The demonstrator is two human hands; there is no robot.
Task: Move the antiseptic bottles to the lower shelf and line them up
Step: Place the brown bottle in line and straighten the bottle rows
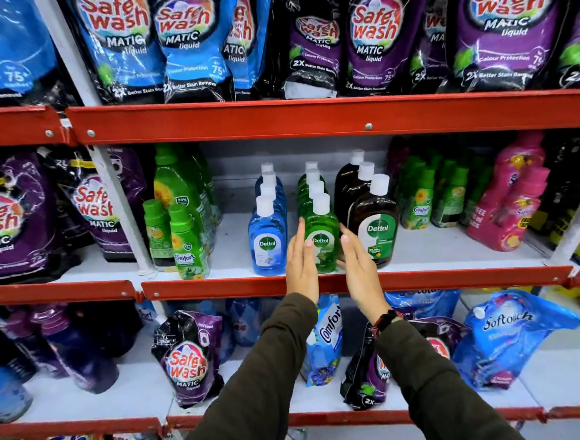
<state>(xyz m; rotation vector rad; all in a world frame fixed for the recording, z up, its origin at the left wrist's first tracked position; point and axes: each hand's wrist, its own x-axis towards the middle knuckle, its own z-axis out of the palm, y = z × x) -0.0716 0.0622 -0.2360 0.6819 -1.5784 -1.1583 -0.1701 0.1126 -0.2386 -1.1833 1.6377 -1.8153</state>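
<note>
Three rows of Dettol antiseptic bottles stand on the middle shelf (421, 255), each row running back from the front edge: blue bottles (267, 242), green bottles (322, 231) and brown bottles (376, 227), all with white caps. My left hand (300, 263) is flat with straight fingers against the left side of the front green bottle. My right hand (358, 266) is flat on that bottle's right side, between the green and brown rows. Neither hand has closed around a bottle. The backs of the rows are partly hidden.
Green Comfort bottles (183, 241) stand left of the Dettol rows, with more green and pink bottles (507, 211) to the right. The shelf below holds pouches: Safe Wash (188, 361), Comfort (324, 341), Softouch (502, 335). Red shelf rails (217, 286) front each level.
</note>
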